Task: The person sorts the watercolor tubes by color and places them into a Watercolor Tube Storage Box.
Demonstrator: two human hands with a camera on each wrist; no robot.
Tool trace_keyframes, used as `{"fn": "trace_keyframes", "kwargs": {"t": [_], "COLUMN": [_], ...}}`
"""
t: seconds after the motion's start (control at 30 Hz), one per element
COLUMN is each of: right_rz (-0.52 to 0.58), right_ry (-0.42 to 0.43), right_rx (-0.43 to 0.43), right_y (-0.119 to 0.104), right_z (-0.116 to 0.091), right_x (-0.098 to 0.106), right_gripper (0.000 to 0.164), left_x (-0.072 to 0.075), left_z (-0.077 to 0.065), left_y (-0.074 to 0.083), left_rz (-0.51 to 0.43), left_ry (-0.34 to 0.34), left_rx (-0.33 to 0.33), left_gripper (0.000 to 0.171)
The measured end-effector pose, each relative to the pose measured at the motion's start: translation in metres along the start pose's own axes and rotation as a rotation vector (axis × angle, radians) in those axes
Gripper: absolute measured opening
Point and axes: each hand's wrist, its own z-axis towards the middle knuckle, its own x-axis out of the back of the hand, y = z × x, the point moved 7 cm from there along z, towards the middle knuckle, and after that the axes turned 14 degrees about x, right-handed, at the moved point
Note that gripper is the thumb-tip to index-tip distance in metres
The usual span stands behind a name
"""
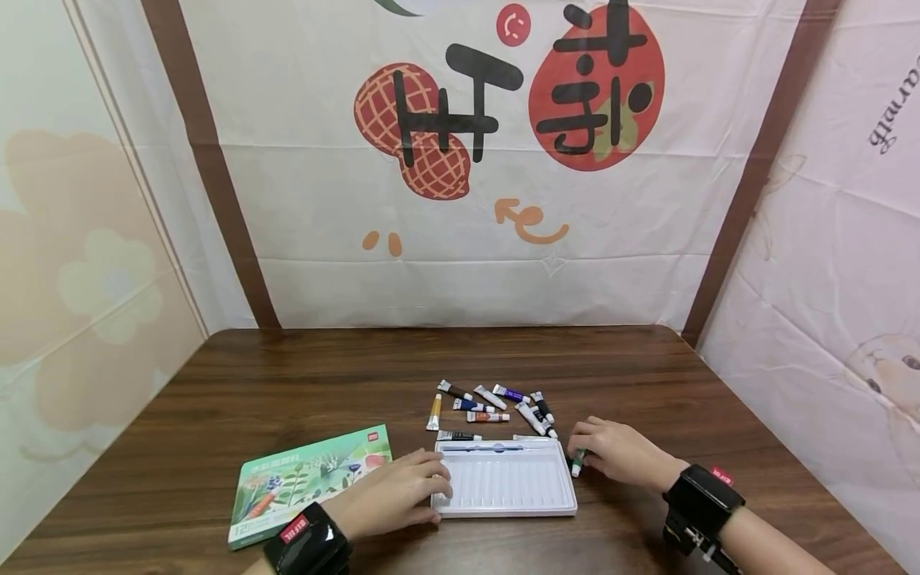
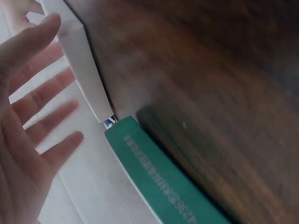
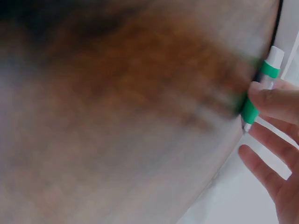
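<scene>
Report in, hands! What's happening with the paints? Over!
Right hand pinches green tube beside white tray. Left hand at tray's left edge. Loose tubes beyond far edge, seemingly not in the way.

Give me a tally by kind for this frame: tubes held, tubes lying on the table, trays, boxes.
Green tube held in the right hand: 1
Tubes on the table, one partly hidden behind the tray: 11
Tray: 1
Box: 1
Total: 14

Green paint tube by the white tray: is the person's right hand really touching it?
Touching. The right wrist view shows the right hand pinching the green paint tube, its thumb pressed across the tube's side.
</scene>
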Motion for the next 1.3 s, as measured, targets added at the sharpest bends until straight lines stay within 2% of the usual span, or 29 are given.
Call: {"fn": "trace_keyframes", "kwargs": {"t": [0.13,0.2,0.33,0.43,0.5,0.6,0.67,0.83,1.0,1.3], "right_rz": [0.046,0.075,0.102,0.111,0.123,0.135,0.131,0.129,0.16,0.184], "right_ry": [-0.058,-0.053,0.026,0.101,0.116,0.085,0.048,0.012,-0.018,-0.073], "right_rx": [-0.03,-0.034,-0.006,0.058,0.11,0.158,0.16,0.145,0.135,0.071], "right_y": [0.005,0.006,0.002,-0.009,-0.019,-0.032,-0.037,-0.039,-0.042,-0.044], "right_z": [-0.001,-0.001,0.006,0.017,0.026,0.036,0.038,0.032,0.026,0.028], "right_x": [0.001,0.005,0.018,0.026,0.025,0.018,0.012,0.008,0.008,0.009], "right_gripper": [0.022,0.021,0.024,0.027,0.026,0.024,0.024,0.028,0.018,0.017], "left_x": [-0.003,-0.004,-0.005,-0.005,-0.004,-0.003,-0.003,-0.005,-0.004,-0.004], "left_z": [0.002,0.002,0.001,0.001,0.0,-0.001,-0.001,0.002,0.004,0.008], "left_y": [-0.001,-0.002,-0.002,-0.003,-0.003,-0.003,-0.003,-0.003,-0.002,0.001], "left_rz": [-0.04,-0.053,-0.065,-0.084,-0.099,-0.115,-0.122,-0.142,-0.153,-0.137], "left_ry": [-0.029,-0.038,-0.046,-0.049,-0.05,-0.049,-0.048,-0.059,-0.071,-0.076], "left_rx": [0.036,0.051,0.066,0.073,0.076,0.078,0.077,0.081,0.081,0.055], "left_gripper": [0.011,0.01,0.01,0.009,0.009,0.009,0.009,0.011,0.012,0.014]}}
